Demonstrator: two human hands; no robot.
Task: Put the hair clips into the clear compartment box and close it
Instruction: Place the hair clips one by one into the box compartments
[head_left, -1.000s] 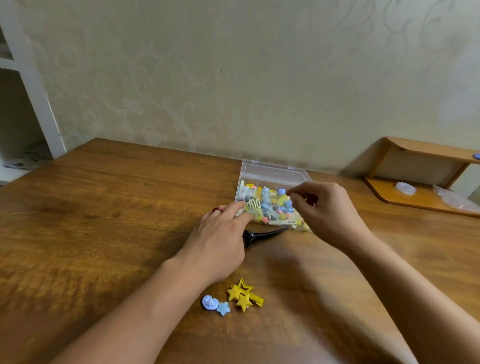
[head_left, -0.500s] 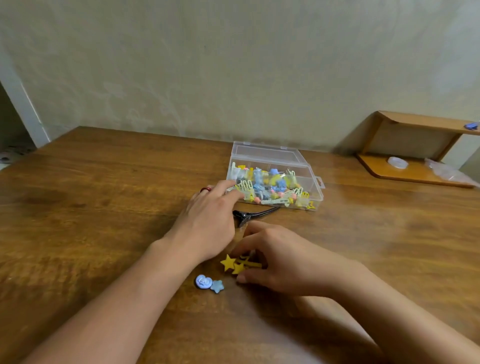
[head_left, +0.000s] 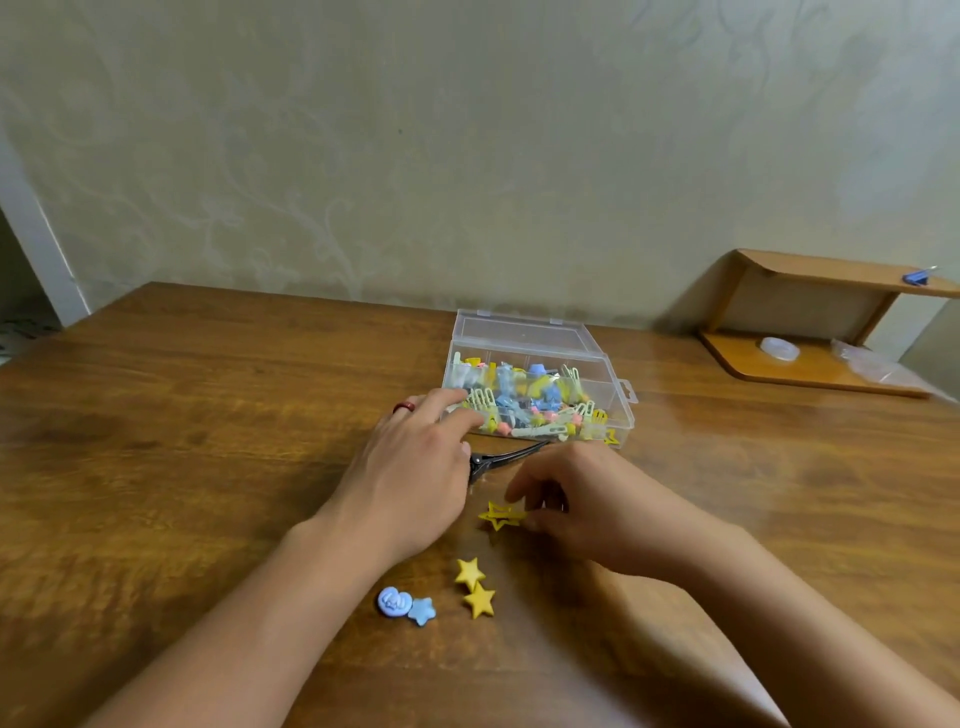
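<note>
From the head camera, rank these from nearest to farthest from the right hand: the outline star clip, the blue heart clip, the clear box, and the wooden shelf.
1. Yellow outline star clip: pinched at the right hand's fingertips.
2. Clear compartment box: just beyond the hand, lid open.
3. Blue heart clip: nearer the camera, leftward, past the solid yellow stars.
4. Wooden shelf: far right, against the wall.

We see a brown wooden table (head_left: 218, 426) carrying a clear compartment box (head_left: 535, 384), lid open, full of clips, near the far edge. A black clip (head_left: 506, 457) lies just in front of it, nearer us two yellow star clips (head_left: 475, 587) touching, beside them a blue heart-and-star clip (head_left: 406, 606). A small wooden shelf (head_left: 810, 364) sits far right.
</note>
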